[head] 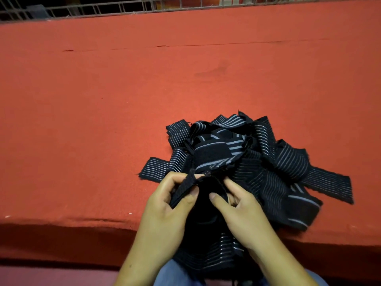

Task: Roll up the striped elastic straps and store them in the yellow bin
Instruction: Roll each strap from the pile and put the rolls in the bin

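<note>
**Both hands on one strap at the near table edge**

Nearest the camera, a blue-trousered lap (173, 274) sits under a striped strap (208, 252) that hangs over the table's front edge. Above it, the left hand (162, 205) pinches the strap's upper end between thumb and curled fingers. The right hand (245, 215) grips the same strap just beside it, thumb on top and fingers curled behind. The cloth between the hands is dark, so whether it is partly rolled cannot be told. Directly beyond the knuckles, touching the held strap, lies a loose pile of striped straps (257, 157), its ends fanned outward on the red table cover (103, 100). A wire grid (99, 9) runs along the far edge.
</note>
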A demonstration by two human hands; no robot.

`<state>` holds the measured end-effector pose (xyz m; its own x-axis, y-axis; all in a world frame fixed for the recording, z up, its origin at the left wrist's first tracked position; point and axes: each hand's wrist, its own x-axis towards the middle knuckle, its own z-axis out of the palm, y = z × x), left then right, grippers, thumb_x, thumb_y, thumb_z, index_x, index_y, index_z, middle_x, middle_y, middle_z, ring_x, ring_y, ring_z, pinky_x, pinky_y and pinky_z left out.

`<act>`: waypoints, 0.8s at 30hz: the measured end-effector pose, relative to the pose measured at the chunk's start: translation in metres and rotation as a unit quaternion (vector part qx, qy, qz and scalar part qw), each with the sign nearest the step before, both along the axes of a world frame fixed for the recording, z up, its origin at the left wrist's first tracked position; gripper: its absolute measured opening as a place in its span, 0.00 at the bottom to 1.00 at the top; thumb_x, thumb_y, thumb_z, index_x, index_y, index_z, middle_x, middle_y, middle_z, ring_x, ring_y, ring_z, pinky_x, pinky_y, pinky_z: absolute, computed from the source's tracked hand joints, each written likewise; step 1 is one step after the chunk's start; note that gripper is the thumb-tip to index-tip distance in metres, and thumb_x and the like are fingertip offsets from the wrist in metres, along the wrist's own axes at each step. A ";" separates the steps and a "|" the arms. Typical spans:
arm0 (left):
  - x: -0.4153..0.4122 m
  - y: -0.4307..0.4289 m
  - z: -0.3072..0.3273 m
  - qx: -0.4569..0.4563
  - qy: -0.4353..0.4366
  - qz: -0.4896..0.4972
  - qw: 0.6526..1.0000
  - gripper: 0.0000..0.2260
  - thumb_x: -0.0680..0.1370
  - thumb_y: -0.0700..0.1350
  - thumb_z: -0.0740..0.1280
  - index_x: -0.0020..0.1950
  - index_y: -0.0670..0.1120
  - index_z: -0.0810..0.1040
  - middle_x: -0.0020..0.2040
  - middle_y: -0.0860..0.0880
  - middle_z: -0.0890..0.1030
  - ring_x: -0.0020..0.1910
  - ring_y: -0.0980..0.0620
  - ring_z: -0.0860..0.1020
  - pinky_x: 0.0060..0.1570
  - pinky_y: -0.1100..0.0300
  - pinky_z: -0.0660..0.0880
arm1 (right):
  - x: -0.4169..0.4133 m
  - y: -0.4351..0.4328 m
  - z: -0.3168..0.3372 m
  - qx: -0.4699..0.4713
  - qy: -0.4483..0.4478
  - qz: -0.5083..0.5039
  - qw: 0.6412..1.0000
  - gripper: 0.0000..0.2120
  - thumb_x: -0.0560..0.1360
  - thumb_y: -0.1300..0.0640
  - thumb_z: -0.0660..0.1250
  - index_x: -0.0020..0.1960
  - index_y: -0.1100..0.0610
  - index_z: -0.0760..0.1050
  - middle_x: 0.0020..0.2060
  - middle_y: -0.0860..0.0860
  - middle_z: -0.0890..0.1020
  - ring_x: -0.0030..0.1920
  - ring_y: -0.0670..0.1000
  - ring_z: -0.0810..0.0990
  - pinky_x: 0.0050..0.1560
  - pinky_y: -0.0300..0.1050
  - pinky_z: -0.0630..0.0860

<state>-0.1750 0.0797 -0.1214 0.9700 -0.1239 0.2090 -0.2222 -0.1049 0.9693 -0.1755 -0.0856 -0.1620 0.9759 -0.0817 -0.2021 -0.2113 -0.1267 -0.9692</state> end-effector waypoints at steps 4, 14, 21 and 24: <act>0.003 -0.001 -0.002 -0.013 0.006 -0.006 1.000 0.01 0.79 0.45 0.68 0.49 0.51 0.79 0.45 0.49 0.82 0.46 0.56 0.79 0.49 0.59 0.76 | 0.001 -0.002 0.010 0.083 -0.006 -0.023 0.996 0.08 0.81 0.46 0.70 0.55 0.45 0.87 0.43 0.56 0.89 0.45 0.47 0.88 0.54 0.47 0.84; 0.001 -0.004 -0.009 0.147 -0.079 -0.070 0.984 0.14 0.73 0.35 0.72 0.54 0.52 0.83 0.59 0.60 0.84 0.65 0.53 0.79 0.64 0.63 0.73 | 0.013 -0.008 0.024 0.081 0.038 -0.027 0.996 0.24 0.71 0.35 0.75 0.39 0.58 0.81 0.35 0.54 0.78 0.38 0.54 0.77 0.43 0.52 0.71; -0.004 0.003 -0.009 0.141 -0.094 -0.076 0.983 0.18 0.74 0.29 0.71 0.53 0.51 0.81 0.61 0.60 0.83 0.65 0.51 0.79 0.65 0.63 0.72 | 0.016 -0.007 0.023 0.130 0.066 -0.043 0.988 0.20 0.76 0.43 0.76 0.43 0.62 0.83 0.39 0.65 0.81 0.41 0.58 0.79 0.46 0.54 0.74; -0.007 0.005 -0.008 0.149 -0.090 -0.084 0.981 0.19 0.73 0.28 0.71 0.53 0.50 0.81 0.61 0.60 0.83 0.66 0.52 0.78 0.64 0.64 0.71 | 0.014 -0.005 0.024 0.138 0.063 -0.052 0.987 0.19 0.79 0.49 0.73 0.43 0.66 0.84 0.45 0.68 0.87 0.41 0.57 0.84 0.43 0.47 0.79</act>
